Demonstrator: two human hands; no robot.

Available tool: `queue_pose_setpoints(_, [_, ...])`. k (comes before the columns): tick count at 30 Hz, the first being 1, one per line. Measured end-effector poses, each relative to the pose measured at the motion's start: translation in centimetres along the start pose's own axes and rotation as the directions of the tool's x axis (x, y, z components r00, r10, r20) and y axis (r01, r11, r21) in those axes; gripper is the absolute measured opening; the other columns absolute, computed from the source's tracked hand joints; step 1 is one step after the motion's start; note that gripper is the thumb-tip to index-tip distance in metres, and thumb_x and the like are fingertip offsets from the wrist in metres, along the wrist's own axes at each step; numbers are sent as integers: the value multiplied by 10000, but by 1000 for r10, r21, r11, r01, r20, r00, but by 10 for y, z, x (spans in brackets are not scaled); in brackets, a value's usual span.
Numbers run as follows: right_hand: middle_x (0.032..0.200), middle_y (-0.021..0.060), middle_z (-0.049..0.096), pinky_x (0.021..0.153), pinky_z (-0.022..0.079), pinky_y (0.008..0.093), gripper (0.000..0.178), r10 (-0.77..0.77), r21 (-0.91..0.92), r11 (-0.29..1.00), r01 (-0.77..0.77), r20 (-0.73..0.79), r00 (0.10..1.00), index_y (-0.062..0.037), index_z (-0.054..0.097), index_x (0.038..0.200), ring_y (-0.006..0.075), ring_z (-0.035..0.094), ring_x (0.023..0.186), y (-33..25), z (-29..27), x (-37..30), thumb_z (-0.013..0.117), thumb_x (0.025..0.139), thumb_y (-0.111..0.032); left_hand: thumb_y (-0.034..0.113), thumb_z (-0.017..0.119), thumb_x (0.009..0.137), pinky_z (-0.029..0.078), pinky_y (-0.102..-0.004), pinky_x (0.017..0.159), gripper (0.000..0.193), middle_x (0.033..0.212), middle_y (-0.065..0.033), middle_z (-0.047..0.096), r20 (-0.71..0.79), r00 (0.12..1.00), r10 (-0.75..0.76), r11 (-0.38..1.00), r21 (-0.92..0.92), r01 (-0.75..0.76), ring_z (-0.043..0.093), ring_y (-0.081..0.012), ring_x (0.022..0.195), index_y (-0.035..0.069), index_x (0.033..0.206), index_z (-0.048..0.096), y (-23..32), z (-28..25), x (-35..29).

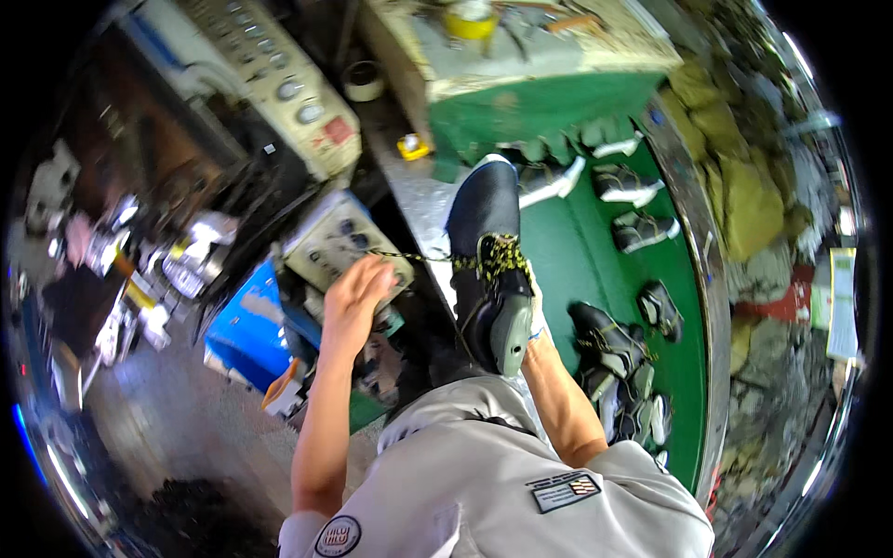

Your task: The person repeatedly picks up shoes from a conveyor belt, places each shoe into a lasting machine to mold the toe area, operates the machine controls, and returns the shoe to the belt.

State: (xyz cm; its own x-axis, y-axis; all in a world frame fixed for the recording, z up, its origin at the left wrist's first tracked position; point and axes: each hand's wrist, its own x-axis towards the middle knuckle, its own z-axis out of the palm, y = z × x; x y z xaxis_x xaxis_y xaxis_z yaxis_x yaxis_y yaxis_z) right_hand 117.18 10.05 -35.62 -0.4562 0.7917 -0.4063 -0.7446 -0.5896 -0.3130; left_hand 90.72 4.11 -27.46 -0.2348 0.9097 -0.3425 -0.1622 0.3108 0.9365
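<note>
A black work shoe point(483, 205) with a grey heel part is held up in front of my body, its toe pointing away from me. Yellow-and-black laces point(500, 260) bunch over its opening. From them one lace point(423, 257) stretches left to my left hand point(357, 296), whose fingers are closed on its end. My right hand point(536, 305) grips the shoe from its right side and is mostly hidden behind it. Only the edge of that hand and the wrist show.
Several shoes point(642, 232) lie in the green-lined tray point(577, 270) on the right. Beyond stands a workbench point(549, 79) with a yellow tape roll point(470, 23). Control panels point(288, 88) and a blue box point(246, 325) are left. Olive cloth point(744, 177) is piled far right.
</note>
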Motion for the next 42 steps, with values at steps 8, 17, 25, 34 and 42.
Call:
queue_pose_setpoints(8, [1316, 147, 626, 1023, 502, 347, 745, 392, -484, 847, -219, 292, 872, 51, 449, 1445, 223, 638, 1152, 128, 113, 22, 713, 909, -394, 346, 739, 933, 430, -243, 668, 469, 914, 11, 679, -428, 903, -28, 989, -145, -38, 554, -62, 746, 0, 1243, 676, 23, -139, -22])
queue_pose_setpoints(17, [1297, 137, 623, 1006, 513, 357, 576, 524, -587, 760, -279, 299, 797, 47, 455, 1433, 212, 635, 1140, 233, 186, 39, 610, 1001, -301, 184, 756, 894, 523, -250, 601, 145, 792, 2, 680, -617, 786, -35, 985, -153, -76, 598, -75, 630, 46, 936, 743, 5, -253, -81])
queue_pose_setpoints(25, [1262, 131, 647, 938, 564, 353, 534, 539, -632, 720, -286, 250, 805, 24, 491, 1407, 215, 679, 1062, 297, 207, 77, 612, 1008, -310, 97, 676, 899, 582, -312, 714, 298, 957, -146, 731, -871, 491, -14, 988, 64, 141, 719, -190, 781, -35, 1166, 669, -55, -318, -139])
queue_pose_setpoints(34, [1267, 73, 648, 941, 500, 268, 481, 424, -597, 770, -225, 216, 880, 19, 531, 1412, 130, 620, 1080, 340, 221, 111, 636, 1001, -207, 282, 598, 1008, 539, -256, 776, 407, 1046, -74, 703, -744, 668, -9, 905, -291, -312, 662, -119, 900, -3, 1298, 612, -49, -275, -93])
queue_pose_setpoints(42, [1186, 49, 672, 906, 488, 239, 450, 289, -760, 650, -13, 230, 929, 35, 574, 1367, 101, 612, 1022, 340, 229, 102, 629, 1006, -228, 531, 415, 1054, 535, -370, 940, 571, 1218, -103, 671, -480, 863, -156, 602, -739, -303, 660, -217, 1060, 68, 1355, 560, -57, -249, -66])
